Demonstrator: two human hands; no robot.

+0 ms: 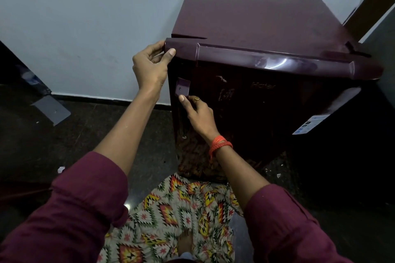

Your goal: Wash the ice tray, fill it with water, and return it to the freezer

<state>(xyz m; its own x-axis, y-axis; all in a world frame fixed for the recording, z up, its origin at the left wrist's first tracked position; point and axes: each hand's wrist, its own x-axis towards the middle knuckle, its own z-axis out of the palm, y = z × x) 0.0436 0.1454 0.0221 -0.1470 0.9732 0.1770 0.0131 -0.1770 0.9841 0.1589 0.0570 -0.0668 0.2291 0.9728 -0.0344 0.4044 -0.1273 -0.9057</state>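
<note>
A small maroon fridge stands against the white wall, seen from above, with its door shut. My left hand grips the top left corner of the door, thumb on the front, fingers behind the edge. My right hand, with a ring and an orange wrist thread, is curled against the door front, its thumb pressing just under the small square lock plate. Whether it holds something small I cannot make out. No ice tray is in view.
The white wall runs behind and left of the fridge. The floor is dark stone with small scraps of litter. A grey panel leans at the left. A wooden door frame is at the upper right.
</note>
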